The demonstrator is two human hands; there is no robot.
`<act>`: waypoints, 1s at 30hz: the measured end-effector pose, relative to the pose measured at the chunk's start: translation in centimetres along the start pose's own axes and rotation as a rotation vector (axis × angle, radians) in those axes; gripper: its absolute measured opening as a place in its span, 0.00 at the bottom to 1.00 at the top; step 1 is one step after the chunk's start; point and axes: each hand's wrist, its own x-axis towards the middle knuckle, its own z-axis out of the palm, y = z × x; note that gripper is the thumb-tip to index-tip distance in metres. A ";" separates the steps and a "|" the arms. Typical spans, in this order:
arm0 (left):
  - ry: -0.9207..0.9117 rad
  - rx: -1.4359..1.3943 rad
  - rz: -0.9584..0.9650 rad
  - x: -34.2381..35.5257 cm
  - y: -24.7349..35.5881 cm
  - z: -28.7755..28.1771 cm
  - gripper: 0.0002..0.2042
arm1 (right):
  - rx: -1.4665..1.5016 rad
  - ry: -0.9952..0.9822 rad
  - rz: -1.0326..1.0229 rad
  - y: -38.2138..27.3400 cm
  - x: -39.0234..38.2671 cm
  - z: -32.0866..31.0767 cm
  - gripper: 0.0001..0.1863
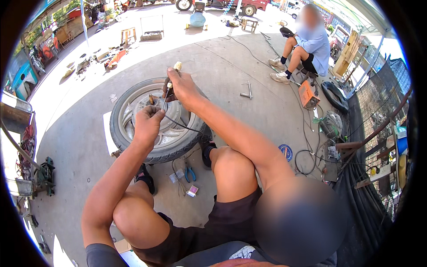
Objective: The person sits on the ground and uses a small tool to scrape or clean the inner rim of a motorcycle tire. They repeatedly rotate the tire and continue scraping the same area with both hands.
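Observation:
A spoked metal wheel with a black tyre (116,127) lies flat on the ground between my feet. Over its hub, my left hand (148,123) is closed, thumb and fingertips pinched on a thin dark cable (184,127) that trails right across the rim. Just above and to the right, my right hand (182,89) grips a slim tool with a cream-coloured handle (177,66), whose kind I cannot make out. Its lower part points down toward my left fingertips, where the two hands nearly meet. What exactly lies between the left fingertips is hidden.
Below the wheel lie blue-handled pliers (190,174), a small pink-and-white box (192,191) and loose wires. A T-shaped metal wrench (247,91) rests farther right. Beyond it are an orange machine (308,95), a black tyre (334,97), floor cables and a seated person (313,49).

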 end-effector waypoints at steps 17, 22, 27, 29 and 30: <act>0.247 0.046 0.099 -0.4 -0.4 -3.8 0.12 | 0.100 -0.336 0.201 -0.1 -0.8 1.5 0.17; 0.289 0.076 0.095 -0.5 -0.3 -4.5 0.15 | 0.072 -0.361 0.291 -0.2 -1.0 2.6 0.16; 0.308 0.087 0.102 -0.5 0.2 -4.1 0.15 | 0.068 -0.360 0.286 0.0 -0.6 2.4 0.18; 0.314 0.079 0.103 -0.7 0.6 -3.9 0.15 | 0.078 -0.351 0.309 -0.1 -0.6 2.4 0.18; 0.316 0.076 0.103 -0.7 0.6 -3.7 0.15 | 0.091 -0.346 0.324 -0.2 -0.7 2.5 0.17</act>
